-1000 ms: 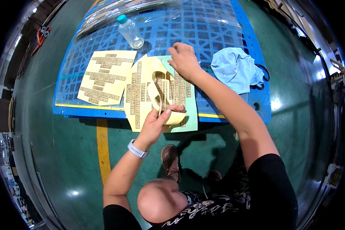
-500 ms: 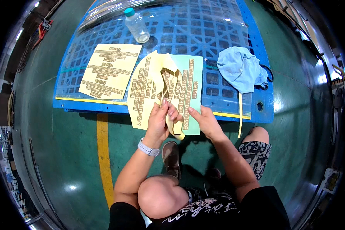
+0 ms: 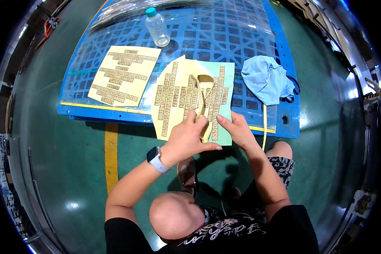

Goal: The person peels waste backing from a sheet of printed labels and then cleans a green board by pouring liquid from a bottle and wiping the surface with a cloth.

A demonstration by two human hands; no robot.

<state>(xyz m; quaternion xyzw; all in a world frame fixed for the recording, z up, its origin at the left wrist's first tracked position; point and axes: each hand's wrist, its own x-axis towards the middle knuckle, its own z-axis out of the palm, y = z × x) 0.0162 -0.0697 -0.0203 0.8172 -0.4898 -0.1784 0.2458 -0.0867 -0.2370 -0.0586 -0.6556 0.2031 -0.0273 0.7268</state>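
Observation:
A pale yellow sheet [image 3: 167, 91] with brown raised mirrored characters lies partly over the front edge of a blue pallet; its right side shows light green. My right hand [image 3: 239, 129] grips this sheet at its lower right edge, thumb on top. My left hand [image 3: 186, 137] is over the lower middle, its index and middle fingers curled on a loose yellow strip [image 3: 200, 101]. The left thumb points right, across the sheet's bottom edge. The strip rises in a loop from the sheet, and its lower end is partly hidden by that hand.
Another yellow printed sheet [image 3: 125, 76] lies on the blue pallet [image 3: 237, 31], left of me. Behind it stands a clear bottle [image 3: 158, 31] with a teal cap. At right is a light blue cloth cap or bag [image 3: 266, 78], with a thin yellow strip [image 3: 265, 127] hanging down.
My left hand has turned over and now reaches across the sheet, knuckles up. The loose strip has shifted its loop upright. The sheet has moved slightly right with my right hand.

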